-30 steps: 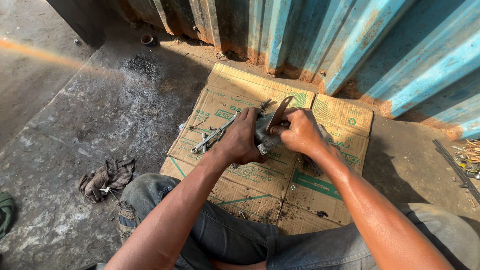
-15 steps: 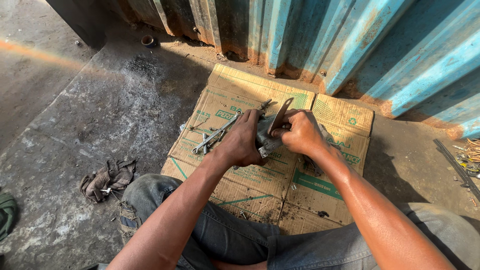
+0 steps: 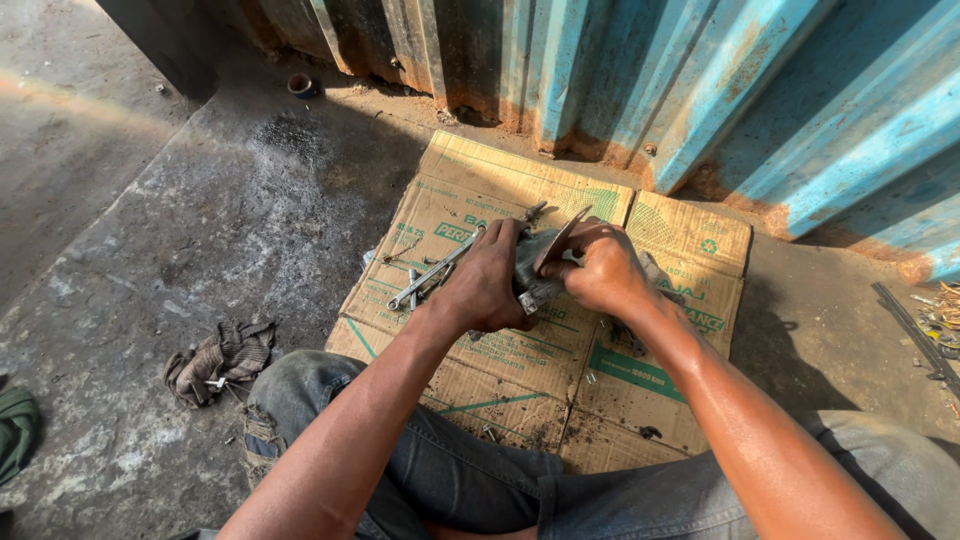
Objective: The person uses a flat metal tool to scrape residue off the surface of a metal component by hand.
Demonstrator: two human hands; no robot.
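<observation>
A grey metal part (image 3: pixel 535 268) with a thin flat plate sticking up is held over a flattened cardboard sheet (image 3: pixel 500 190). My left hand (image 3: pixel 485 285) grips its left side. My right hand (image 3: pixel 600 270) grips its right side, fingers wrapped round the plate. Most of the part is hidden behind the two hands. A long metal spanner (image 3: pixel 430 270) lies on the cardboard just left of my left hand, with a few smaller tools beside it.
A dirty rag (image 3: pixel 220 360) lies on the concrete floor at the left. A rusty blue corrugated metal wall (image 3: pixel 700 90) stands behind the cardboard. Scrap bits (image 3: pixel 935 325) lie at the right edge. My knees in jeans are at the bottom.
Both hands stay on the metal part with only a slight shift. Nothing else has moved.
</observation>
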